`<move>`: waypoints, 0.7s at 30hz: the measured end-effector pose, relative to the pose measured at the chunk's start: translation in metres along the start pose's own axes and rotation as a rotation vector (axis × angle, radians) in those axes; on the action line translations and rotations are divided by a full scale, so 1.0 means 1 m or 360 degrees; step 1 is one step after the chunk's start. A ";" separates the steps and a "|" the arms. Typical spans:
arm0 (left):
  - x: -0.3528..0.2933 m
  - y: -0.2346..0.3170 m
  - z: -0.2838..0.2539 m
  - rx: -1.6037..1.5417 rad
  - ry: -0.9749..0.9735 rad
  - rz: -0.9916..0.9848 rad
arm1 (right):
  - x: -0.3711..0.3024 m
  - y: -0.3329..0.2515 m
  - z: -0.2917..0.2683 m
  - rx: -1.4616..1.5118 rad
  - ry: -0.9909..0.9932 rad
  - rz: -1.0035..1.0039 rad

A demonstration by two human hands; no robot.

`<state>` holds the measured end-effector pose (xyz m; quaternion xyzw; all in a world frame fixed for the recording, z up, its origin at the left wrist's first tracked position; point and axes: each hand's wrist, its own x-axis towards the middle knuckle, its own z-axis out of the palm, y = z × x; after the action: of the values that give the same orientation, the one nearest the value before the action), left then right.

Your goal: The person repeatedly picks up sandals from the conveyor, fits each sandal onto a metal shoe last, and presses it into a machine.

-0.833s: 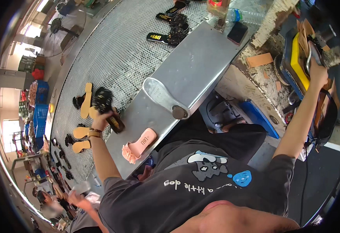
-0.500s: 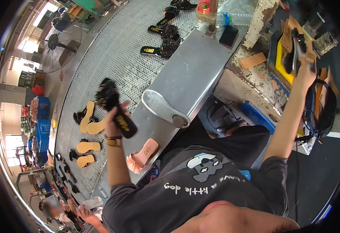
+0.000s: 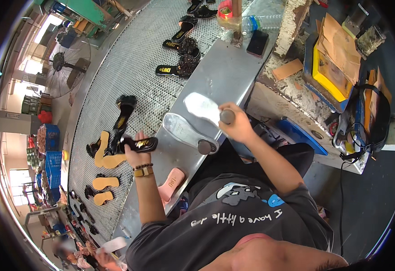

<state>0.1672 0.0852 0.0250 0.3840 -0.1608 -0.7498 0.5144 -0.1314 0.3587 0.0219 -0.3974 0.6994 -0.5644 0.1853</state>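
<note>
My left hand [image 3: 138, 156] is palm up, gripping a black sandal [image 3: 143, 144] with gold marking on its insole. My right hand [image 3: 240, 126] is closed around the round-knobbed end of a shiny metal foot-shaped plate [image 3: 201, 105]. Below that plate, a similar metal foot-shaped plate [image 3: 181, 128] with a dark knob lies on the metal ledge [image 3: 233, 67]. A black sandal [image 3: 125, 113] rests on the mesh table just beyond my left hand. Beside my left forearm is a pink slipper [image 3: 174, 180], partly hidden by the arm.
Several black sandals [image 3: 179, 70] lie on the mesh table [image 3: 129, 58] farther off. Tan soles [image 3: 106, 182] lie left of my left hand. A phone [image 3: 257, 44] and a plastic bottle [image 3: 265, 22] are at the ledge's far end. A yellow-edged box [image 3: 326, 77] stands right.
My right hand has come from the yellow-edged box to the ledge, now with the metal plate. The sandal in my left hand has turned sideways. The pink slipper is more covered by my arm.
</note>
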 end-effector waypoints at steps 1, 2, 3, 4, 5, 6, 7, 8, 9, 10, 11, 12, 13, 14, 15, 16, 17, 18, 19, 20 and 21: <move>0.000 0.002 -0.013 -0.0010 0.0061 0.0024 | 0.010 0.020 -0.003 -0.0077 -0.0068 -0.0099; -0.004 -0.001 -0.029 0.0058 0.0000 0.0002 | 0.013 0.038 0.003 -0.0255 0.0082 -0.0088; -0.011 -0.005 -0.042 0.0123 -0.0057 -0.0014 | 0.015 0.049 0.010 -0.0429 0.0226 -0.0081; -0.029 -0.014 -0.038 0.0163 -0.0014 -0.0088 | 0.014 0.051 0.017 -0.0432 0.0217 -0.0085; -0.041 -0.024 -0.036 0.0191 -0.0046 -0.0126 | 0.010 0.048 0.026 -0.0627 0.0388 0.0025; -0.042 -0.035 -0.043 0.0249 -0.0073 -0.0118 | 0.004 0.043 0.034 -0.0821 0.0562 0.0135; -0.042 -0.042 -0.051 0.0304 -0.0089 -0.0102 | -0.011 0.030 0.045 -0.0779 0.0579 0.0013; -0.044 -0.048 -0.051 0.0295 -0.0088 -0.0100 | -0.025 0.018 0.054 -0.0677 0.0580 -0.0042; -0.045 -0.054 -0.048 0.0361 -0.0071 -0.0082 | -0.050 0.036 0.066 -0.0627 0.0256 -0.0137; -0.045 -0.057 -0.049 0.0424 -0.0043 -0.0059 | -0.067 0.022 0.075 -0.0484 0.0012 -0.0271; -0.043 -0.061 -0.049 0.0422 -0.0049 -0.0061 | -0.081 0.016 0.083 -0.0375 -0.0169 -0.0302; -0.037 -0.066 -0.050 0.0502 -0.0077 -0.0044 | -0.081 0.015 0.087 -0.0300 -0.0188 -0.0319; -0.035 -0.070 -0.047 0.0590 -0.0106 -0.0033 | -0.084 0.008 0.088 -0.0222 -0.0202 -0.0327; -0.043 -0.072 -0.028 0.0725 -0.0130 0.0012 | -0.081 0.003 0.088 -0.0222 -0.0187 -0.0319; -0.045 -0.076 -0.023 0.0737 -0.0142 0.0004 | -0.074 0.000 0.085 -0.0134 -0.0333 -0.0309; -0.045 -0.077 -0.017 0.0767 -0.0158 0.0028 | -0.070 -0.007 0.081 -0.0043 -0.0474 -0.0305; -0.042 -0.078 -0.012 0.0795 -0.0175 0.0052 | -0.070 -0.025 0.073 -0.0042 -0.0455 -0.0304; -0.037 -0.079 -0.010 0.0995 -0.0280 0.0122 | -0.072 -0.051 0.061 0.0179 -0.0481 0.0056; -0.022 -0.092 -0.016 0.0946 -0.0389 0.0322 | -0.078 -0.067 0.056 0.0407 -0.0521 0.0407; -0.016 -0.100 -0.019 0.0816 -0.0568 0.0034 | -0.086 -0.067 0.055 0.0497 -0.0420 0.0303; -0.011 -0.106 -0.023 0.0679 -0.0738 -0.0258 | -0.091 -0.071 0.056 0.0501 -0.0403 0.0304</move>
<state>0.1173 0.1429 -0.0535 0.3135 -0.3962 -0.8051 0.3107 -0.0110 0.3893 0.0543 -0.3633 0.6083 -0.5921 0.3840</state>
